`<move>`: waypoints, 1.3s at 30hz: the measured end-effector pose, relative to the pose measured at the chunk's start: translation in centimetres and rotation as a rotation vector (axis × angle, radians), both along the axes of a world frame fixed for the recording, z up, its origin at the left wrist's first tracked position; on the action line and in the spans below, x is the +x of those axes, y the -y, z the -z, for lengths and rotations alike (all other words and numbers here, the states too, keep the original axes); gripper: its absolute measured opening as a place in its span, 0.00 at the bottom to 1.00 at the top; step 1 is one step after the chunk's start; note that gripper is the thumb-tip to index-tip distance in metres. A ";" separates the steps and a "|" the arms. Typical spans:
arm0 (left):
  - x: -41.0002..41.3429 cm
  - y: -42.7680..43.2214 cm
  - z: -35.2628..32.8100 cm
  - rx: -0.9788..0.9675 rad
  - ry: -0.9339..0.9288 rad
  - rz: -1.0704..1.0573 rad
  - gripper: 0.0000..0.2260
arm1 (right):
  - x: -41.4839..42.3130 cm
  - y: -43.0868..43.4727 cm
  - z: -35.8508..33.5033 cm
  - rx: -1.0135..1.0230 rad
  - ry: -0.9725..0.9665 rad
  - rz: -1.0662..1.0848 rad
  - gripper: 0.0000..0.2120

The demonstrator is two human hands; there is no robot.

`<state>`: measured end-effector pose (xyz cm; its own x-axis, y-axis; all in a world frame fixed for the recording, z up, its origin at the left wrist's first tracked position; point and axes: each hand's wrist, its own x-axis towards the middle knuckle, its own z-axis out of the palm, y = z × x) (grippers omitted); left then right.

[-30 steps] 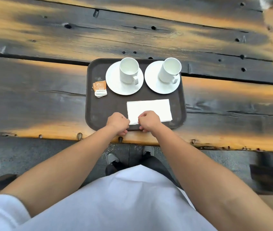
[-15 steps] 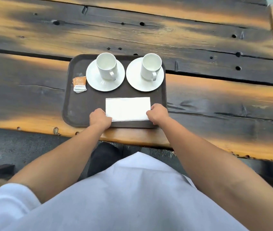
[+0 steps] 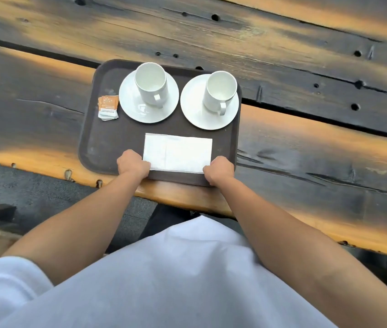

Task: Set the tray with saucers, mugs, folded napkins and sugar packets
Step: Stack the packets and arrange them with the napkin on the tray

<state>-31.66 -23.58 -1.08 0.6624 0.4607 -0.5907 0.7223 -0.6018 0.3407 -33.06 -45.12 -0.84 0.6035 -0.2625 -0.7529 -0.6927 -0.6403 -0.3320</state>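
A dark brown tray lies near the table's front edge. On its far half stand two white saucers, left and right, each with an empty white mug on it, left mug and right mug. Orange and white sugar packets lie at the tray's left. A white folded napkin lies flat on the near half. My left hand pinches its near left corner. My right hand pinches its near right corner.
The table is of dark weathered planks with orange patches, gaps and knot holes. Its front edge runs just below the tray. Grey floor shows underneath, and my white apron fills the bottom of the view.
My hands have spread apart from the middle of the napkin's near edge to its two near corners. The camera view has shifted and tilted.
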 end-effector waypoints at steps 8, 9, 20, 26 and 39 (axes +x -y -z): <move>1.9 0.2 -0.7 0.069 0.002 0.132 0.14 | 2.6 1.5 -0.4 0.035 -0.066 -0.007 0.10; 2.3 0.3 -1.0 0.067 0.010 0.119 0.12 | 3.1 1.9 -0.4 0.011 -0.035 0.009 0.10; 7.6 7.9 -2.1 -0.344 0.024 0.073 0.06 | 10.2 5.0 -1.5 -0.032 0.222 0.187 0.08; 11.1 10.5 -1.2 -0.467 -0.039 -0.065 0.04 | 11.7 5.3 -1.0 0.038 0.274 0.132 0.12; 13.5 11.3 0.8 -0.515 -0.113 -0.308 0.07 | 11.3 4.2 -0.3 0.094 0.266 0.079 0.10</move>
